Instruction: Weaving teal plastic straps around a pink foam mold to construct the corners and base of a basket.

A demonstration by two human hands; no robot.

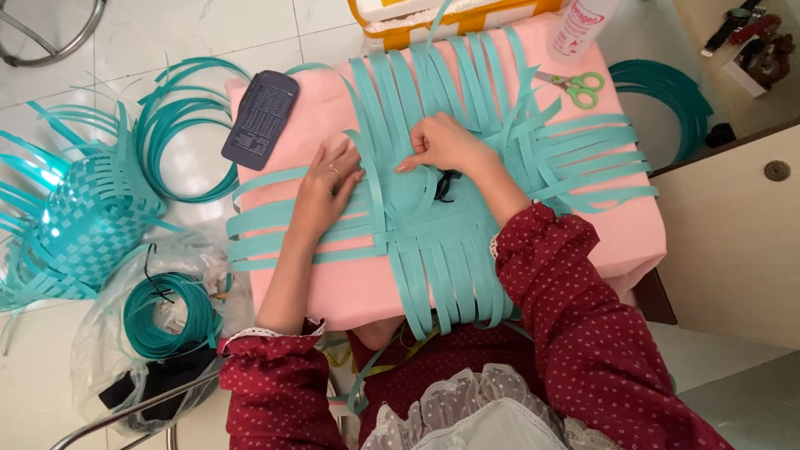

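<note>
A flat mat of woven teal plastic strips [433, 225] lies on a pink padded board [333, 292] in front of me. My left hand [325, 187] presses flat on the horizontal strips at the mat's left side, fingers spread. My right hand [442, 143] pinches a teal strip at the mat's middle, just above a small black clip [447, 185]. Loose strip ends fan out past the board on all sides.
A dark blue flat case [260, 118] lies at the board's far left, green-handled scissors [579, 85] and a white bottle [583, 25] at its far right. On the floor to the left sit a half-woven teal basket [83, 225], strip coils [179, 125] and a plastic bag [158, 333].
</note>
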